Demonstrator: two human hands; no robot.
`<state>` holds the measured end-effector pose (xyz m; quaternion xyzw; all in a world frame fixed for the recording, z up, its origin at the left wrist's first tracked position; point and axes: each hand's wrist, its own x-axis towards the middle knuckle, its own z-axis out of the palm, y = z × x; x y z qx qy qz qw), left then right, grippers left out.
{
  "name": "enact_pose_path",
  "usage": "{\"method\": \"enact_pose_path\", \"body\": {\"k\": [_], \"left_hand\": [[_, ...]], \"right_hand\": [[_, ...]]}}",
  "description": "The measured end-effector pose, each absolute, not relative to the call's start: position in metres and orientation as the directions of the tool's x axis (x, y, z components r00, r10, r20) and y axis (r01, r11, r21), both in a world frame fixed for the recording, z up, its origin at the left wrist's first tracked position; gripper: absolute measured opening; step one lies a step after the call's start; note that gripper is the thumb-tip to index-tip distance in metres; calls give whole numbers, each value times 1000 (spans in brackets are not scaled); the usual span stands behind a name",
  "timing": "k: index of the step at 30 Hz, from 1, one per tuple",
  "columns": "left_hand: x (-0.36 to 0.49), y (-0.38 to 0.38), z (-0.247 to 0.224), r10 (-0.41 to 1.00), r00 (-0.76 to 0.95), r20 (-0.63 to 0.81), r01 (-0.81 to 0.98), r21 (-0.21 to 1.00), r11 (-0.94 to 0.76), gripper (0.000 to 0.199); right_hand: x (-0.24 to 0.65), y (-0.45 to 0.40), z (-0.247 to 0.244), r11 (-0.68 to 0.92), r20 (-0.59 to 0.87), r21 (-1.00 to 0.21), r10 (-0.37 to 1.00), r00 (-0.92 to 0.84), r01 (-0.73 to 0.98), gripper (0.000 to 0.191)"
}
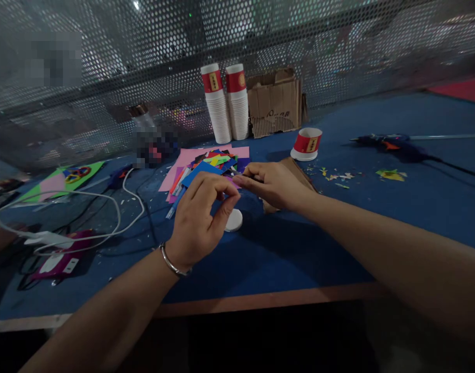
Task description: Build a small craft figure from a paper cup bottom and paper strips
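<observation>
My left hand [201,217], with a silver bracelet at the wrist, is raised over the table, thumb and forefinger tips pinched together. Facing it, my right hand [274,184] has its thumb pressed to its bent fingers. Both sets of fingertips are close to each other; anything between them is too small to make out. Below my left fingertips lies a white round disc [234,220], partly covered by the hand. Behind the hands is a pile of coloured paper pieces [216,160] on pink sheets [241,152]. A piece of brown cardboard [297,171] lies beneath my right hand.
Two stacks of paper cups [219,111] and a cardboard box [276,103] stand at the back. A single red-and-white cup [307,145] sits right, near paper scraps and a glue gun [393,144]. Leftward lie a white cable [119,217] and a magenta device [66,259].
</observation>
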<state>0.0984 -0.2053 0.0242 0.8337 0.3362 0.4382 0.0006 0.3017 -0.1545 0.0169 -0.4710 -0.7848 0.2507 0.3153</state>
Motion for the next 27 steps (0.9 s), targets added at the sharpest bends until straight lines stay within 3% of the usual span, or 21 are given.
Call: {"method": "enact_pose_path", "body": {"k": [7, 11, 16, 27], "left_hand": [[77, -176, 30, 758, 127, 640, 617, 547, -566, 11], [53, -146, 28, 887, 190, 421, 601, 664, -444, 18], [38, -133, 24, 939, 324, 111, 789, 517, -333, 16], [41, -133, 11, 893, 451, 4, 831, 364, -421, 16]], "right_hand": [[302, -152, 17, 372, 249, -676, 928, -278, 636, 49], [303, -154, 21, 357, 238, -632, 934, -266, 688, 48], [303, -157, 24, 350, 224, -577, 937, -269, 739, 47], [302, -155, 15, 409, 263, -481, 911, -318, 775, 47]]}}
